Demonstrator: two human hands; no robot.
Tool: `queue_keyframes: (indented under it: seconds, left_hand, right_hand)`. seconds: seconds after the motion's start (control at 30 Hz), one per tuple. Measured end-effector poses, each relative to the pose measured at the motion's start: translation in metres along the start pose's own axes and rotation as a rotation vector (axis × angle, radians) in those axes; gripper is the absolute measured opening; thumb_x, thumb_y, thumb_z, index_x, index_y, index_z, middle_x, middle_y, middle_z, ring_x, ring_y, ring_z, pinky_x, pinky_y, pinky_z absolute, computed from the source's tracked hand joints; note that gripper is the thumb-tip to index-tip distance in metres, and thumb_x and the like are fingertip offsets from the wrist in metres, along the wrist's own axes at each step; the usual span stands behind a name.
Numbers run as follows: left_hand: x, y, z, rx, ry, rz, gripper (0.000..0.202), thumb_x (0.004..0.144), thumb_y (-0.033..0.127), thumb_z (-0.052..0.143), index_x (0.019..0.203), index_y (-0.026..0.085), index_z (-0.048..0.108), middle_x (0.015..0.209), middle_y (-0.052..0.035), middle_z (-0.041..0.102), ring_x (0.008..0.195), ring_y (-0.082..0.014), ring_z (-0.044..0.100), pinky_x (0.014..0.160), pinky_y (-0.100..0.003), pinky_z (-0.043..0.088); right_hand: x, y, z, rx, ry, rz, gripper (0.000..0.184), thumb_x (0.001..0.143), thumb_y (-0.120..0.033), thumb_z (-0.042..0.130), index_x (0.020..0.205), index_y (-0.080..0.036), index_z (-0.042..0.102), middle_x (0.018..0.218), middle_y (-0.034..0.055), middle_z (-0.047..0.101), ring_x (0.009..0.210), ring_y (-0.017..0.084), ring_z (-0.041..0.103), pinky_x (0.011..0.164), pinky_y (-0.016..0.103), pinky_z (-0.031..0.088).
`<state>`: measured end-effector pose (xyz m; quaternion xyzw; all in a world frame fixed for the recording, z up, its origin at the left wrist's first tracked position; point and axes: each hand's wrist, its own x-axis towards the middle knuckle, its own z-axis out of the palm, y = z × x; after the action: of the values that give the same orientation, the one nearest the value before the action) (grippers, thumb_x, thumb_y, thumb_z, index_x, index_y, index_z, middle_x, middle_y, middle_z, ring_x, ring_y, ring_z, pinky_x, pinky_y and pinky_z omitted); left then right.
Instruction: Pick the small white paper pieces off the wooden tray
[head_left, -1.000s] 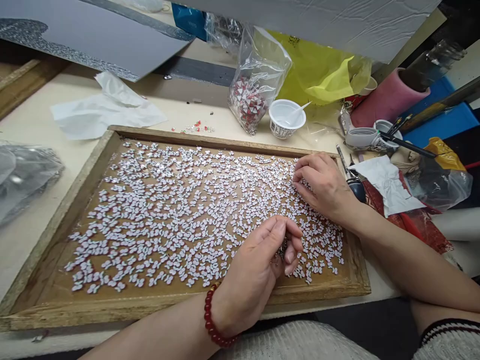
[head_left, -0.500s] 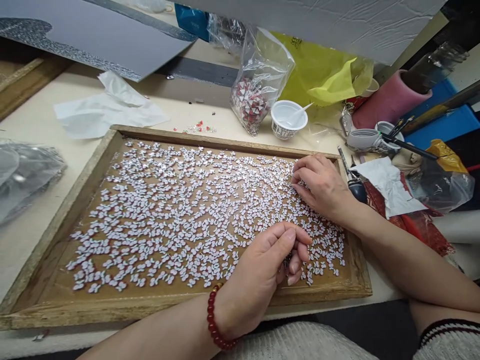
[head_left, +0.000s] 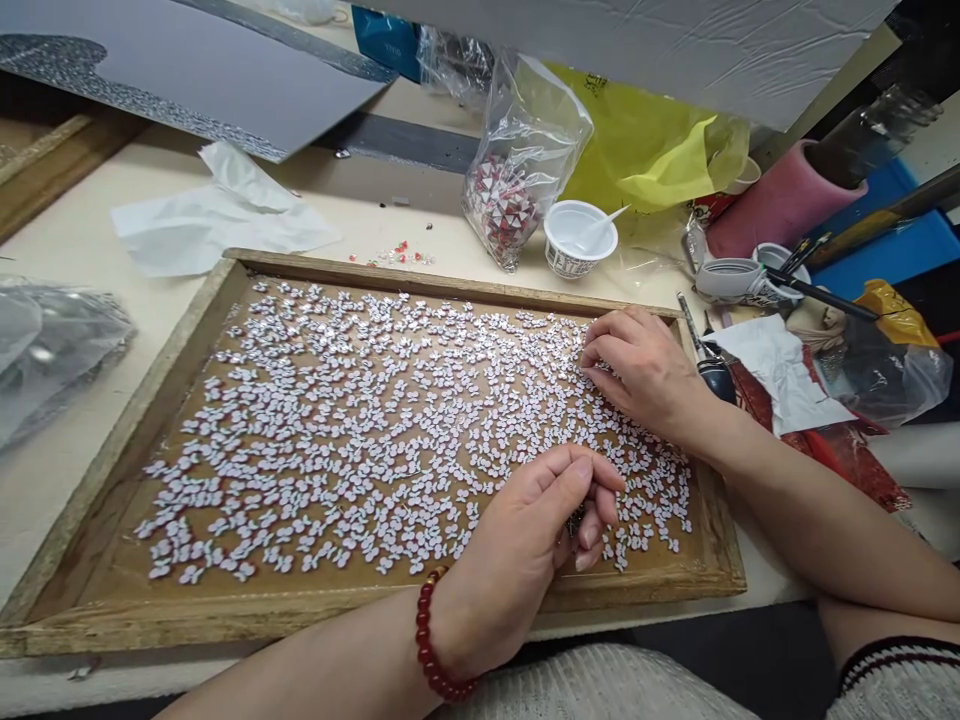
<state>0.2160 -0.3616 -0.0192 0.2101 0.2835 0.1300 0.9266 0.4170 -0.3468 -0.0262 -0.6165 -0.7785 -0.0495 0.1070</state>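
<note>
A wooden-framed tray (head_left: 112,478) holds a great many small white bow-shaped pieces (head_left: 360,430) with reddish and greenish edges, lying on its brown base. My left hand (head_left: 536,525), with a red bead bracelet (head_left: 427,640) at the wrist, is curled above the tray's near right part. Something small and dark shows among its fingers, too hidden to name. Toward the far right corner, my right hand (head_left: 649,375) has its fingers bent down and closed together at the pieces. Whatever its fingertips hold is out of sight.
Beyond the tray are a bag of red and white gems (head_left: 506,205), a white cup with a spoon (head_left: 579,240), and tissue (head_left: 202,225). A dark-handled tool (head_left: 716,375) and crumpled paper (head_left: 784,375) lie at the right; a plastic bag (head_left: 56,350) is at the left.
The view has shifted very slightly. Both hands hold nearly the same place and pose, and no piece has visibly moved.
</note>
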Motion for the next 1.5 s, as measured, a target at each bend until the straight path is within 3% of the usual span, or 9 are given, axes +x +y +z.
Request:
queue_keyframes:
  seconds: [0.27,0.53,0.8,1.03,1.13,1.23,1.37,1.43,1.5]
  left_hand:
    - [-0.002,-0.001,-0.002,-0.040,0.024,0.005,0.026,0.095,0.032,0.048,0.084,0.013,0.060,0.070,-0.0002,0.053,0.056,-0.0063,0.039,0.050,-0.017,0.033]
    - [0.001,0.001,0.000,-0.079,0.058,0.087,0.028,0.096,0.030,0.044,0.078,0.014,0.058,0.068,-0.0007,0.052,0.056,-0.0077,0.041,0.051,-0.019,0.037]
    - [0.003,0.004,-0.002,-0.065,0.081,0.179,0.029,0.097,0.028,0.042,0.076,0.015,0.058,0.069,0.0000,0.051,0.056,-0.0076,0.041,0.051,-0.019,0.038]
    - [-0.004,0.019,0.009,-0.217,0.192,0.114,0.027,0.097,0.025,0.044,0.075,0.014,0.055,0.066,0.0012,0.046,0.053,-0.0064,0.035,0.047,-0.016,0.033]
    - [-0.010,0.023,0.013,-0.274,0.246,0.132,0.028,0.098,0.022,0.040,0.076,0.014,0.055,0.067,0.0005,0.046,0.054,-0.0069,0.039,0.049,-0.017,0.037]
    - [-0.011,0.021,0.019,-0.285,0.277,0.201,0.029,0.098,0.022,0.039,0.076,0.013,0.055,0.069,-0.0004,0.048,0.057,-0.0074,0.043,0.053,-0.018,0.041]
    - [0.001,0.011,0.036,-0.217,0.243,0.465,0.031,0.098,0.021,0.040,0.072,0.014,0.055,0.072,-0.0010,0.051,0.060,-0.0080,0.046,0.057,-0.020,0.043]
    - [0.012,0.004,0.049,-0.217,0.199,0.562,0.035,0.099,0.020,0.037,0.068,0.015,0.053,0.071,-0.0008,0.051,0.060,-0.0080,0.046,0.058,-0.020,0.042]
    - [0.025,-0.003,0.062,-0.208,0.150,0.601,0.037,0.099,0.019,0.034,0.066,0.016,0.051,0.068,0.0001,0.050,0.058,-0.0082,0.044,0.055,-0.021,0.039]
  right_hand:
    - [-0.008,0.002,-0.012,0.025,0.084,-0.006,0.005,0.087,-0.021,0.059,0.087,-0.017,0.061,0.096,0.0094,0.064,0.093,0.023,0.054,0.081,0.039,0.045]
    - [-0.024,-0.035,-0.036,0.370,0.238,-0.010,0.006,0.087,-0.018,0.058,0.093,-0.016,0.059,0.089,0.0076,0.065,0.092,0.019,0.060,0.083,0.036,0.047]
    - [-0.035,-0.054,-0.037,0.823,0.170,0.174,0.020,0.093,-0.025,0.050,0.110,-0.018,0.057,0.103,0.0066,0.059,0.099,0.016,0.057,0.085,0.033,0.049]
    - [-0.039,-0.060,-0.040,1.003,0.159,0.256,0.021,0.094,-0.031,0.049,0.110,-0.022,0.059,0.107,0.0062,0.061,0.106,0.017,0.057,0.095,0.036,0.048]
    - [-0.041,-0.067,-0.039,1.199,0.152,0.321,0.025,0.094,-0.032,0.049,0.116,-0.022,0.057,0.115,0.0067,0.060,0.108,0.016,0.058,0.098,0.036,0.049]
    - [-0.042,-0.076,-0.035,1.482,0.160,0.367,0.030,0.094,-0.036,0.049,0.120,-0.022,0.054,0.121,0.0078,0.059,0.114,0.017,0.058,0.102,0.037,0.048]
    - [-0.039,-0.086,-0.028,1.759,0.309,0.456,0.033,0.096,-0.043,0.040,0.113,-0.021,0.058,0.121,0.0085,0.061,0.116,0.018,0.058,0.104,0.039,0.047]
    - [-0.037,-0.087,-0.024,1.800,0.390,0.561,0.035,0.096,-0.045,0.038,0.109,-0.022,0.060,0.116,0.0072,0.064,0.108,0.016,0.062,0.100,0.037,0.050]
    - [-0.035,-0.084,-0.019,1.810,0.468,0.669,0.034,0.094,-0.048,0.042,0.100,-0.023,0.063,0.097,0.0041,0.067,0.091,0.014,0.065,0.093,0.035,0.053]
